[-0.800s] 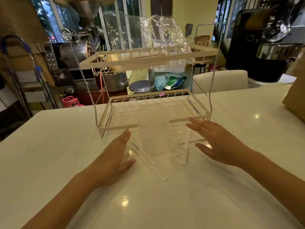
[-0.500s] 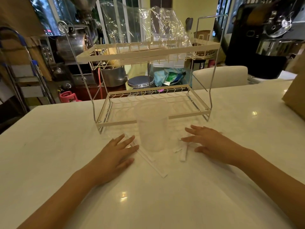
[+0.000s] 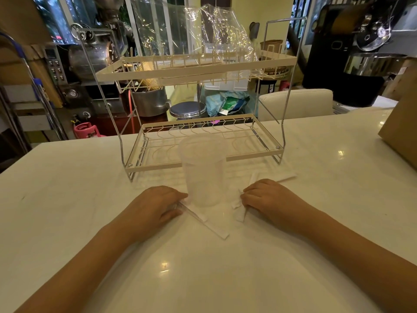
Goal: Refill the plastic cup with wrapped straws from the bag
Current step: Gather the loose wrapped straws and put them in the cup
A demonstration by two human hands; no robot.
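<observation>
A translucent plastic cup point(image 3: 202, 170) stands upright on the white table, in front of the wire rack. Wrapped straws in white paper lie flat on the table around its base: some point(image 3: 206, 222) run from the left of the cup toward me, others point(image 3: 240, 207) lie to its right. My left hand point(image 3: 155, 207) rests on the left straws with fingers curled onto them. On the other side my right hand point(image 3: 268, 198) has its fingers closed on the right straws. A crumpled clear plastic bag point(image 3: 203, 30) sits on the rack's top shelf.
A two-tier cream wire rack point(image 3: 203, 152) stands just behind the cup. A brown cardboard box point(image 3: 401, 129) sits at the table's right edge. A white chair back point(image 3: 295, 102) and metal machines are beyond the table's far edge.
Both hands have dropped from hovering open beside the cup onto the table, moved inward, and curled their fingers over the straws on each side.
</observation>
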